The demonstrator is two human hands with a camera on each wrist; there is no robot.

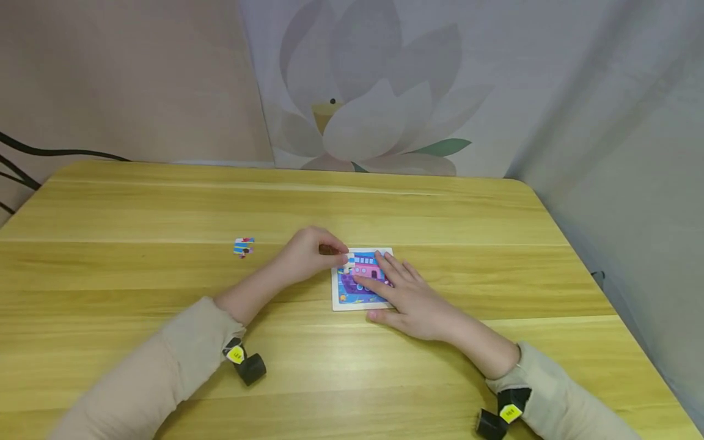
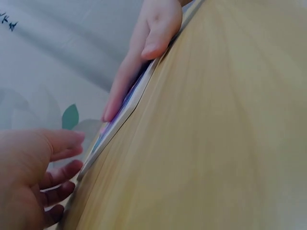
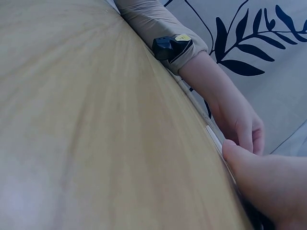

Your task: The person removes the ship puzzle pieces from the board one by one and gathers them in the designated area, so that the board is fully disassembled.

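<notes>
Head view: puzzle board [image 1: 352,302] flat on wooden table [image 1: 165,214], near centre. Right hand [image 1: 409,299] lies palm-down on board, fingers straight, slightly spread. Left hand [image 1: 308,253] at board's upper-left corner, fingers curled, pinching puzzle piece [image 1: 346,264]. Loose piece [image 1: 244,247] lies well apart, to left. Flower-print cloth [image 1: 374,110] behind table.

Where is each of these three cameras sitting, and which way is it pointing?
Head: worn on the head, looking forward and down at the wooden table; both sleeved forearms show, the left hand pinching a piece at the puzzle board, the right hand lying flat on it. A loose puzzle piece lies apart.
Left wrist: low at table level, facing along the board's edge; shows left fingers and the right hand.
Right wrist: low, facing the left hand and sleeve.
Shared: each wrist view shows both hands and the board.
</notes>
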